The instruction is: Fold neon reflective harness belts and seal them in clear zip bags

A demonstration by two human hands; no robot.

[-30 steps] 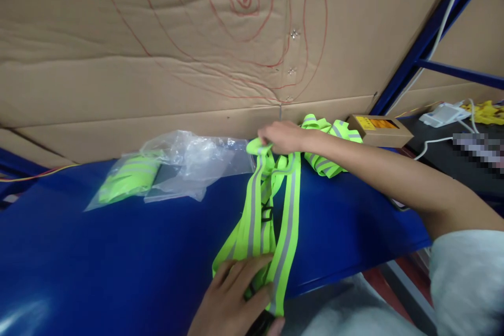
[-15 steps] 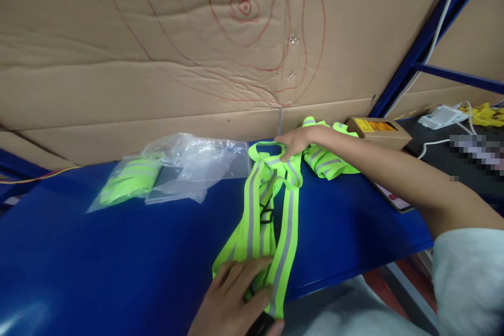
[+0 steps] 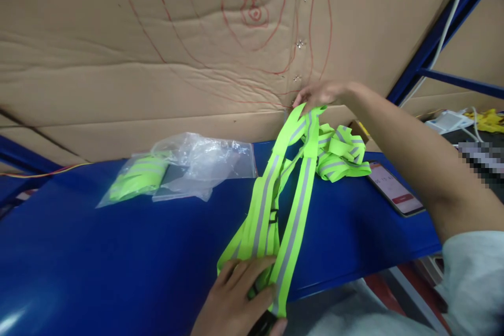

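A neon-yellow reflective harness with grey stripes and black buckles stretches between my two hands over the blue table. My right hand grips its far end and holds it raised near the cardboard wall. At the near edge, my left hand is closed on the lower straps and a black buckle, partly hidden by the fingers. Beside the raised straps lies a crumpled bundle of the same reflective straps. To the left rests a clear plastic bag with folded neon strap inside.
More clear plastic bags lie at the back of the blue table. A phone sits under my right forearm. The cardboard wall closes off the back, and a blue metal frame stands at right with a white cable.
My right hand has lifted the harness's far end up and to the right, drawing the straps longer. My left hand stays on the near end. The view has shifted slightly.
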